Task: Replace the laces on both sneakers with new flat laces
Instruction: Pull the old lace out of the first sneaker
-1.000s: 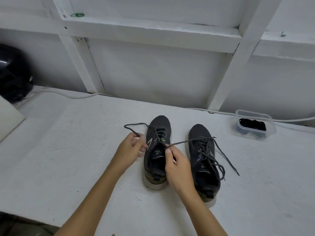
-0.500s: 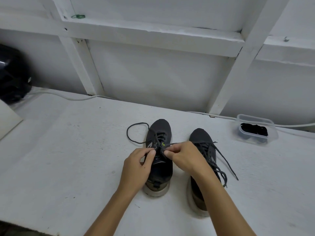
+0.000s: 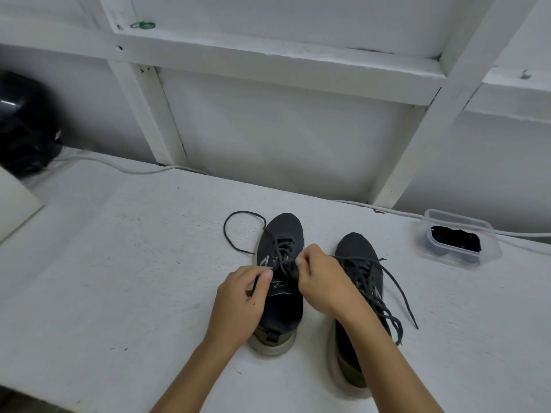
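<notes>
Both grips pinching lace (image 3: 280, 257), L hand (image 3: 241, 302) & R hand (image 3: 323, 281) over left sneaker (image 3: 278, 311)

Sneakers: 2, a left sneaker (image 3: 280, 248) and a right sneaker (image 3: 357, 251)
Hands: 2, a left hand (image 3: 238, 305) and a right hand (image 3: 322, 281)
Clear plastic containers: 1 (image 3: 489, 248)
White cables: 1 (image 3: 119, 168)
Green rubber bands: 1 (image 3: 142, 25)
Tables: 1 (image 3: 119, 278)

White worktop (image 3: 125, 293) and what it bore

Two dark sneakers (image 3: 281, 234) stood side by side; a clear tub (image 3: 489, 251) sat far right, a white cable (image 3: 131, 169) ran along the back, a black object (image 3: 24, 123) far left.
</notes>
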Tool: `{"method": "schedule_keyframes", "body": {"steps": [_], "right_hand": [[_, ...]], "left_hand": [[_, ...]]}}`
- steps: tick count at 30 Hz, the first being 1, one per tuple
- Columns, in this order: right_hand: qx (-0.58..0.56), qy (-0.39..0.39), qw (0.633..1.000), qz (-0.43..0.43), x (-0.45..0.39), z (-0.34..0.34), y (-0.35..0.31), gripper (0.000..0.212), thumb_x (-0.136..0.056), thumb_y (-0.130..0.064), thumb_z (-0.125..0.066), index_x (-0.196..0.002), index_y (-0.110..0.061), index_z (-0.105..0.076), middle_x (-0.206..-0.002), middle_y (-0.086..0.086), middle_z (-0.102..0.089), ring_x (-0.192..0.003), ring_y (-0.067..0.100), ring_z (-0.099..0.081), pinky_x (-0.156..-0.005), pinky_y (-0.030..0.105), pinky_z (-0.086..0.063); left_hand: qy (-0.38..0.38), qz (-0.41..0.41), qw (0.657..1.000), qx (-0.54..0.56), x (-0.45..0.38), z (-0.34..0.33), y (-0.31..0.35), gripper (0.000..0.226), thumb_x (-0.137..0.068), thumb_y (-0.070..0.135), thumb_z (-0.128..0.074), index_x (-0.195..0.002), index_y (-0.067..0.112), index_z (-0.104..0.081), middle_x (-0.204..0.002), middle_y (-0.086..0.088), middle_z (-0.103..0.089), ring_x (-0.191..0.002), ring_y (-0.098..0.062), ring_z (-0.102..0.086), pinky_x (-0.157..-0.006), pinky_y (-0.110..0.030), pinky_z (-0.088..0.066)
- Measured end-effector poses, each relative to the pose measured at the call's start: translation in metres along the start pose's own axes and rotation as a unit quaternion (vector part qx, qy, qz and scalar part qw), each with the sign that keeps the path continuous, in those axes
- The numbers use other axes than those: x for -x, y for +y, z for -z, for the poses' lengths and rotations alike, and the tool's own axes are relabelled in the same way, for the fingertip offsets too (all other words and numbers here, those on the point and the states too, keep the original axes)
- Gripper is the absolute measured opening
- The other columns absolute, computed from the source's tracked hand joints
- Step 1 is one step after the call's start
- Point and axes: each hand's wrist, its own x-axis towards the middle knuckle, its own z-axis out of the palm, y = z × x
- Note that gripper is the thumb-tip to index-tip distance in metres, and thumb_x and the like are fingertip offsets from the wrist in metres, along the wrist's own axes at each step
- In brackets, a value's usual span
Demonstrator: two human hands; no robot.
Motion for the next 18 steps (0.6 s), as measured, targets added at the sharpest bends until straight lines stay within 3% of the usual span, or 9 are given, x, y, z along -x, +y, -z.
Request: {"method": "schedule_keyframes", "body": {"steps": [5, 7, 12, 16, 18], "right_hand": [[-0.058, -0.072, 0.996, -0.008, 0.001, 0.011, 0.009, 0.015, -0.099, -0.041, -0.061, -0.099, -0.029, -0.071, -0.092, -0.011, -0.073, -0.083, 0.003, -0.066, -0.069, 0.017, -0.045], [-0.065, -0.065, 0.996, 0.003, 0.001, 0.011, 0.010, 0.013, -0.098, -0.037, -0.062, -0.092, -0.028, -0.070, -0.087, -0.011, -0.074, -0.081, 0.007, -0.068, -0.071, 0.020, -0.050], [-0.131, -0.005, 0.991, -0.039, -0.003, 0.010, 0.005, 0.018, -0.106, -0.035, -0.043, -0.097, -0.024, -0.055, -0.090, -0.004, -0.072, -0.087, 0.016, -0.071, -0.085, 0.044, -0.060], [-0.118, -0.068, 0.990, -0.037, -0.001, 0.013, 0.011, 0.025, -0.096, -0.048, -0.059, -0.089, -0.025, -0.067, -0.088, -0.006, -0.072, -0.077, 0.011, -0.069, -0.081, 0.041, -0.063], [-0.087, -0.087, 0.992, -0.015, -0.002, 0.014, 0.014, 0.023, -0.095, -0.043, -0.064, -0.082, -0.024, -0.068, -0.087, -0.010, -0.072, -0.073, 0.008, -0.064, -0.085, 0.042, -0.061]], "left_hand": [[-0.007, 0.010, 1.000, -0.009, 0.001, 0.002, 0.002, 0.020, -0.098, 0.033, -0.056, -0.111, 0.030, -0.073, -0.106, 0.024, -0.067, -0.106, -0.003, -0.060, -0.089, -0.036, -0.054], [-0.010, 0.010, 1.000, -0.015, 0.001, 0.002, 0.003, 0.020, -0.099, 0.033, -0.056, -0.110, 0.030, -0.072, -0.106, 0.024, -0.067, -0.106, -0.003, -0.060, -0.089, -0.037, -0.054], [-0.008, 0.017, 1.000, -0.012, 0.002, 0.001, 0.004, 0.021, -0.099, 0.033, -0.056, -0.111, 0.029, -0.073, -0.106, 0.022, -0.068, -0.106, -0.004, -0.061, -0.088, -0.035, -0.055], [-0.003, 0.024, 1.000, -0.006, 0.002, 0.001, 0.004, 0.018, -0.099, 0.031, -0.058, -0.110, 0.030, -0.073, -0.107, 0.022, -0.068, -0.106, -0.006, -0.062, -0.087, -0.036, -0.055], [-0.003, 0.022, 1.000, -0.009, 0.002, 0.001, 0.004, 0.019, -0.099, 0.030, -0.058, -0.110, 0.029, -0.073, -0.107, 0.021, -0.068, -0.106, -0.006, -0.062, -0.089, -0.037, -0.055]]}}
